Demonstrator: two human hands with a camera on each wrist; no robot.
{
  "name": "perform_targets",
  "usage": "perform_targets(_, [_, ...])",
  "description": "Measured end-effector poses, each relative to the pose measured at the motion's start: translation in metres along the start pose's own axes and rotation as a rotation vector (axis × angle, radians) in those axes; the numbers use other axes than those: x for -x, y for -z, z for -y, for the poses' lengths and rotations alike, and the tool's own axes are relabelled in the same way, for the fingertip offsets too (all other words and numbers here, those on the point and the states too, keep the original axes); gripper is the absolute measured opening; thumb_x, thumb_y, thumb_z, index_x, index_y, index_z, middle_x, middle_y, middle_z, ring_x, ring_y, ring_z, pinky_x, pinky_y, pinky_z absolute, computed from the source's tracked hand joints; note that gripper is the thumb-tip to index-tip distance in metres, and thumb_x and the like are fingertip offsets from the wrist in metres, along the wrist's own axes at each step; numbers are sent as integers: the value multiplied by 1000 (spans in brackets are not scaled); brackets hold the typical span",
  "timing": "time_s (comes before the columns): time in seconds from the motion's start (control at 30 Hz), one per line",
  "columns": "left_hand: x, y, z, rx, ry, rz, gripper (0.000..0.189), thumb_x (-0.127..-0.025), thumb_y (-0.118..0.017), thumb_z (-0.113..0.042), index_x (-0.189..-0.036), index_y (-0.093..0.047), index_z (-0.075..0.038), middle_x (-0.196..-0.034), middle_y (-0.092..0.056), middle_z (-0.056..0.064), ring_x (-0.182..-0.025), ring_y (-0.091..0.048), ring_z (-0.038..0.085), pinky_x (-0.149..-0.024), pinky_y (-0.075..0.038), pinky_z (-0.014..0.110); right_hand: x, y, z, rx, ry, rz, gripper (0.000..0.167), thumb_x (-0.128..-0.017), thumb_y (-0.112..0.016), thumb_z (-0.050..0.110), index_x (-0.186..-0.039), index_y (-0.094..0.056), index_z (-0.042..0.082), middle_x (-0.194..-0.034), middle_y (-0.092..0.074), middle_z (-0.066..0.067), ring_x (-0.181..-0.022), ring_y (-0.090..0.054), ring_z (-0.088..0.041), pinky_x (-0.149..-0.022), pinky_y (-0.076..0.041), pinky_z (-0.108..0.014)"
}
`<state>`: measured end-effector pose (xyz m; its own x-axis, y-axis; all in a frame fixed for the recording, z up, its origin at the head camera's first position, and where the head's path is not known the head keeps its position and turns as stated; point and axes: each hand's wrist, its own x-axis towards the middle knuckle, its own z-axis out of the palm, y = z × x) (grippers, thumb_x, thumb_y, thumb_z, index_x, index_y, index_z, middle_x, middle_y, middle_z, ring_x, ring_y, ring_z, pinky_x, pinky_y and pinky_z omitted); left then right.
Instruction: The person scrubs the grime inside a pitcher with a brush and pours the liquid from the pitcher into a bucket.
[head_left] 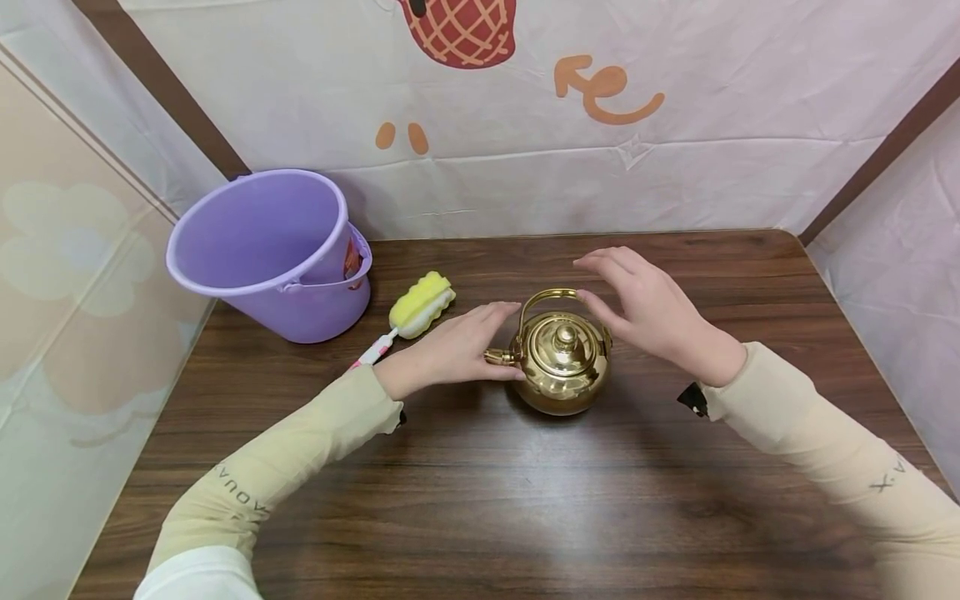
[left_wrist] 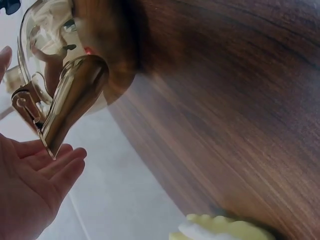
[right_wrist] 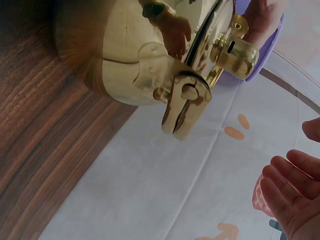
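Observation:
A shiny gold teapot (head_left: 564, 375) with a knobbed lid and a raised arched handle (head_left: 555, 293) stands on the wooden table, spout pointing left. My left hand (head_left: 461, 343) is spread at the spout (left_wrist: 75, 100), fingers behind it and thumb in front by the pot's body. In the left wrist view its fingers are extended around the spout's end without gripping. On the other side my right hand (head_left: 645, 312) hovers at the teapot's upper right, fingers extended, thumb tip close to the handle. The right wrist view shows those fingers (right_wrist: 295, 175) apart from the pot.
A purple bucket (head_left: 330, 312) stands at the table's back left corner. Between it and the teapot lies a yellow and white sponge brush (head_left: 422, 304), its handle partly hidden by my left arm. A printed cloth (head_left: 510, 196) hangs behind the dark wooden table (head_left: 540, 517).

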<state>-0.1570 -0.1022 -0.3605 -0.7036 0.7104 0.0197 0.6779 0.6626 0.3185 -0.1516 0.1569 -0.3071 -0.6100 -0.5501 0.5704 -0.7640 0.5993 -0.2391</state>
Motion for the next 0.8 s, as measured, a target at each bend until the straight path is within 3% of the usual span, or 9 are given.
perform_targets(0.47, [1, -7, -3, -24, 38, 47, 92, -75, -60, -63, -138, -32, -2, -134, -44, 14, -122, -43, 26, -95, -41, 40, 4, -8, 5, -34, 9, 7, 31, -83, -65, 17, -108, -60, 1, -107, -59, -10, -101, -55, -22, -85, -45, -37])
perform_targets(0.8, [0, -13, -2, -26, -3, 26, 78, -77, -61, -58, -130, -42, -5, -127, -50, 10, -118, -47, 22, -96, -41, 37, 8, -12, 6, -19, 33, 28, 30, -83, -64, 16, -107, -60, 0, -107, -59, -12, -100, -54, -23, -86, -46, -37])
